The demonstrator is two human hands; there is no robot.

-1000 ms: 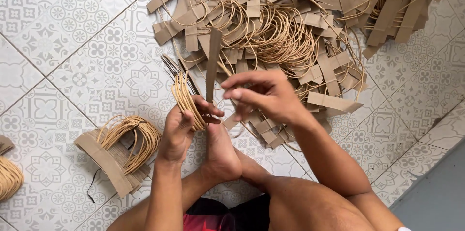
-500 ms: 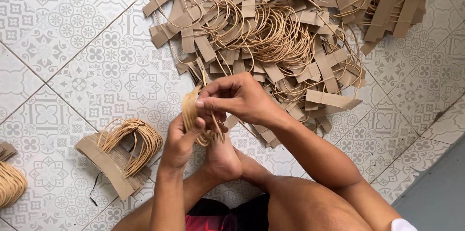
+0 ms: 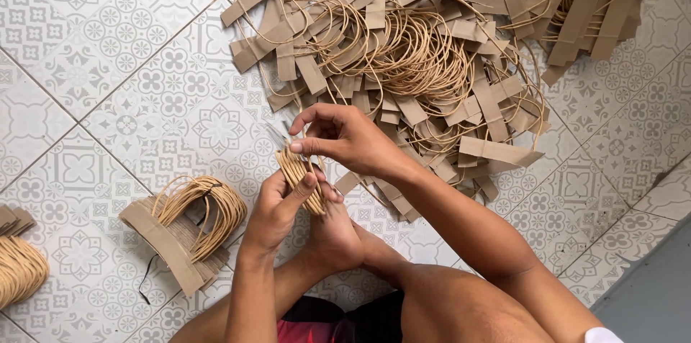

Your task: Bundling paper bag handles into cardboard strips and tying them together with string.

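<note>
A floor of white tiles patterned in grey (image 3: 108,62) is being covered, across its upper right, by a wide loose heap of brown paper strips with tan cord loops attached (image 3: 432,62). At the lower left, a finished bundle of stacked brown strips with gathered cord loops (image 3: 188,231) is lying well apart from the heap, and a second bundle of tan cords (image 3: 20,267) is being cut off by the left edge.

Near the centre, a small bunch of tan cord loops (image 3: 302,179) is being held upright just in front of the heap's near edge. It is being clasped by the left hand (image 3: 277,210), whose fingers are curled closed around it with the thumb pressed along its side. Its top is being pinched by the right hand (image 3: 345,138), thumb and forefinger closed together, the other fingers being held loosely bent above.
</note>
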